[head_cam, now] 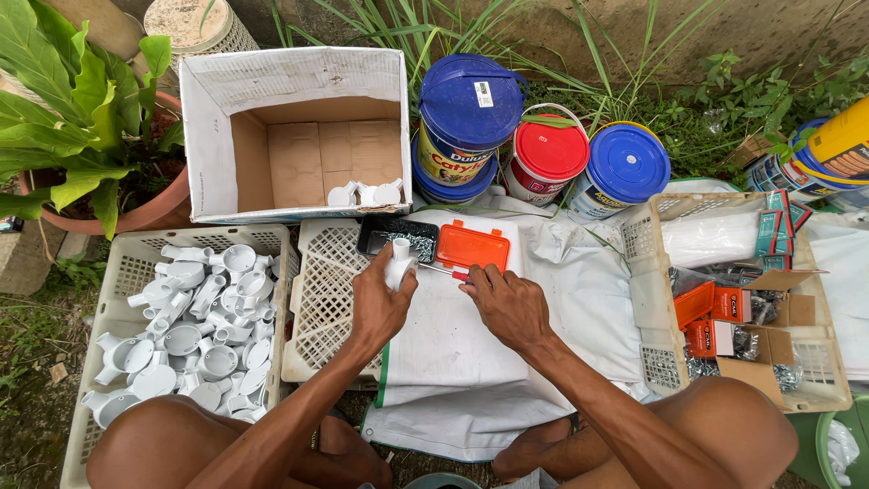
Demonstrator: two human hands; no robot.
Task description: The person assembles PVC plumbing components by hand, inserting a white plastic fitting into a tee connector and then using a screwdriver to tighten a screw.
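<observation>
Both hands work close together over a white sack spread on an upturned white crate. The left hand is closed around a white plastic conduit fitting, whose short tube end points up and away from the person, its long axis running roughly upright in the picture. The right hand is closed on a screwdriver with a red grip; its thin shaft lies nearly level and points left toward the fitting, the tip meeting it or hidden just behind it. Just beyond the hands sit one black tray of small screws and one orange lid side by side, touching the far edge of the sack. On the left, one pale crate holds a heap of the same white fittings, too many and too overlapped to count. One open cardboard box stands behind it, with about three white fittings in its near corner. Three paint pails stand in a row behind the work, two with blue lids and one with a red lid. On the right, another crate holds several small orange boxes and loose screws. A potted plant fills the far left corner.
</observation>
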